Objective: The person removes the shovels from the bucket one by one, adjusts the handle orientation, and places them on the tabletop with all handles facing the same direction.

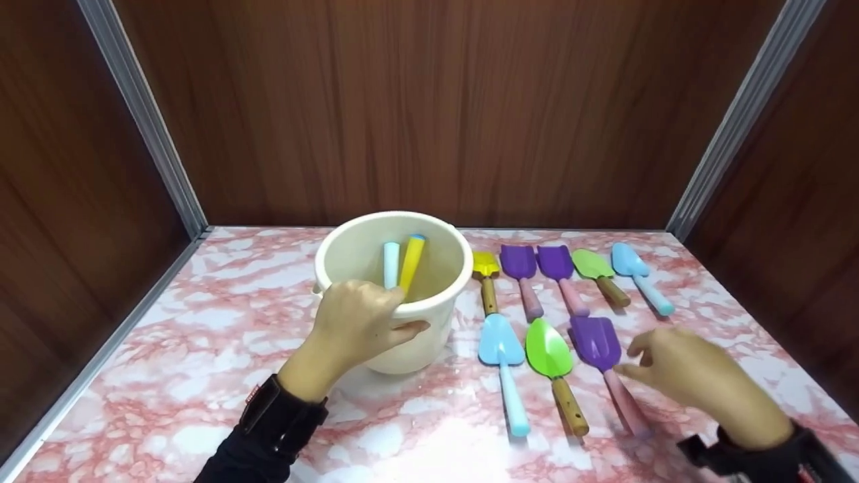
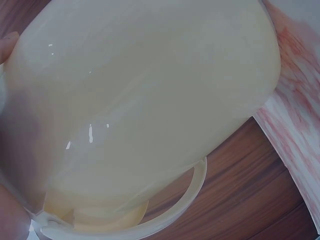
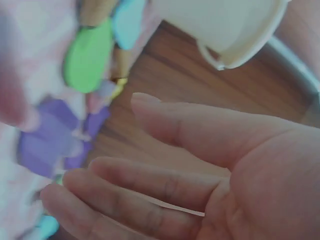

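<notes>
A cream plastic bucket [image 1: 419,339] stands upright at the middle of the table. My left hand [image 1: 356,318] grips its near rim, fingers over the edge and thumb outside. Inside the bucket, a light blue handle [image 1: 391,265] and a yellow handle [image 1: 413,258] lean against each other. My right hand [image 1: 691,372] is over the table at the right, fingers relaxed and holding nothing. Beside its fingertips lies a purple hand shovel [image 1: 596,341] with a pink handle. To that shovel's left lie a green trowel [image 1: 548,349] with a wooden handle and a light blue trowel [image 1: 501,342].
Behind them runs a back row: a yellow shovel [image 1: 486,263], two purple shovels, a pale green trowel [image 1: 592,263] and a light blue trowel [image 1: 629,260]. Wood-grain panels [image 1: 429,114] wall in the back and sides of the marbled pink table [image 1: 221,362].
</notes>
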Demonstrator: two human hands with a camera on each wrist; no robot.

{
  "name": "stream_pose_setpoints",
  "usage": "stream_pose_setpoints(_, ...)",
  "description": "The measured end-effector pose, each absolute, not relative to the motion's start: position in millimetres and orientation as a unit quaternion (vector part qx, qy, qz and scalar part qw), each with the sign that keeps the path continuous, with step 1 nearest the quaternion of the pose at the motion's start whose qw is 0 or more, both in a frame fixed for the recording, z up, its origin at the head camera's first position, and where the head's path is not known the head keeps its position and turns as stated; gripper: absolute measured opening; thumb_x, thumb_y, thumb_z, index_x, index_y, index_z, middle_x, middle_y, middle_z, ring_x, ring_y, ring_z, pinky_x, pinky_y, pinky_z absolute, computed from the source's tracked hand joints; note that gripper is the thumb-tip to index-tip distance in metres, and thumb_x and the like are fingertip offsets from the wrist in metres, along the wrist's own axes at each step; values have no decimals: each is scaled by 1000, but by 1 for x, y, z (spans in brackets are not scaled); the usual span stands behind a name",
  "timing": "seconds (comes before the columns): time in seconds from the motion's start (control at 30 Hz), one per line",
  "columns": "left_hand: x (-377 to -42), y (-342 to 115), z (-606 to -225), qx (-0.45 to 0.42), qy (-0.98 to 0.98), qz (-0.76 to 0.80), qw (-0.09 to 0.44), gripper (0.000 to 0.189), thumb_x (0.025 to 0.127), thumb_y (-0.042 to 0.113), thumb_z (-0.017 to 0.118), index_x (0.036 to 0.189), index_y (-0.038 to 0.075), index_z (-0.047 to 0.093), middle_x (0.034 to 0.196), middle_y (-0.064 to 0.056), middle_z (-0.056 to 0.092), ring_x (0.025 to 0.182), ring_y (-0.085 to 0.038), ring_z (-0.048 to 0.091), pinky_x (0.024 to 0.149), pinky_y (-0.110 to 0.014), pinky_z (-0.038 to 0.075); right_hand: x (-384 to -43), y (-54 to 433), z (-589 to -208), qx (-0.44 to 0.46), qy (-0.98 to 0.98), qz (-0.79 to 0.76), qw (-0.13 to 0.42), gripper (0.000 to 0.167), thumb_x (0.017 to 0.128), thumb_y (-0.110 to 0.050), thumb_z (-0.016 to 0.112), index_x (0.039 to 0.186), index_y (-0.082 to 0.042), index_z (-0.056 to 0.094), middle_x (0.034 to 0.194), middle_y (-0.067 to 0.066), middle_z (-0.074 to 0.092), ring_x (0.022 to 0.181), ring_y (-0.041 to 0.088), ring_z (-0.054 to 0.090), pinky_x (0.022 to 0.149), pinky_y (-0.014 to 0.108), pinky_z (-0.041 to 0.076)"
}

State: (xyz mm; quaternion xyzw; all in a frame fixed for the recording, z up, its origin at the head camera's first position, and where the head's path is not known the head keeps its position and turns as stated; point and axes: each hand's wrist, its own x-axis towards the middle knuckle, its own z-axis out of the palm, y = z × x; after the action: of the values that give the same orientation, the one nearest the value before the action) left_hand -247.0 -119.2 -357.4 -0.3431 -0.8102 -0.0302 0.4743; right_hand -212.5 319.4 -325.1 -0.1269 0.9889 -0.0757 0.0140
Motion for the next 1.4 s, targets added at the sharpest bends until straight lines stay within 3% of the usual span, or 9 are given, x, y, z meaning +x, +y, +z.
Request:
stream_pose_setpoints(0.07,-247,-120,-357,-343,-811,-31,473,56,76,55,93,66,14,56,51,3,49,43,-17,49,42,-32,34,-213,310,-308,-144,987,-77,0,36,94,-32,79,109,1,78,89,6,76,78,22,70,67,47,58)
stream_pose_setpoints(0.17,-247,-122,-357,-341,-811,-31,474,56,76,56,93,66,14,56,51,3,48,43,-17,49,42,-32,34,-216,290,-277,-186,979,-60,-55,22,95,-29,78,88,-8,76,75,-3,67,66,15,61,56,37,51)
stream_pose_setpoints(0.3,-247,-123,-358,-341,-813,-31,472,56,76,56,92,65,14,56,51,3,48,43,-17,48,43,-31,33,-221,251,-234,-231,965,-19,-123,30,95,-26,79,71,-17,64,63,-5,54,55,13,50,51,33,40)
stream_pose_setpoints(0.43,-247,-123,-358,-340,-814,-27,469,56,77,57,91,65,14,57,51,3,50,44,-17,49,42,-32,34,-234,203,-210,-333,930,23,-151,13,94,-25,82,94,-12,79,79,1,67,65,16,64,60,38,56)
stream_pose_setpoints(0.57,-247,-124,-358,-335,-815,-22,472,56,75,57,92,66,14,58,51,3,50,44,-18,50,42,-34,37,-259,155,-211,-481,860,49,-165,23,93,-20,84,113,-10,81,98,7,73,87,24,71,80,43,62)
stream_pose_setpoints(0.8,-246,-124,-361,-328,-813,-12,481,57,73,59,92,64,16,55,51,5,46,43,-15,43,41,-34,36,-293,80,-235,-565,801,123,-157,11,96,-9,72,104,-8,79,99,7,74,91,25,68,86,43,59)
stream_pose_setpoints(0.9,-247,-122,-361,-329,-814,-20,479,56,73,58,92,65,17,55,52,6,46,44,-14,41,42,-34,37,-304,62,-246,-542,814,154,-140,15,94,-9,72,106,-10,81,100,6,72,93,26,68,85,43,57)
stream_pose_setpoints(1.13,-249,-118,-362,-342,-808,-34,479,55,74,56,91,63,17,54,52,6,44,44,-13,39,42,-33,35,-326,44,-270,-516,826,202,-99,30,88,-8,78,116,-19,83,114,3,73,114,28,64,106,42,50)
stream_pose_setpoints(1.4,-250,-118,-358,-340,-801,-29,492,55,75,57,90,63,18,53,51,5,45,42,-15,43,40,-34,35,-330,42,-281,-495,853,161,-47,15,84,-17,80,99,-14,82,101,5,75,101,30,65,95,44,52)
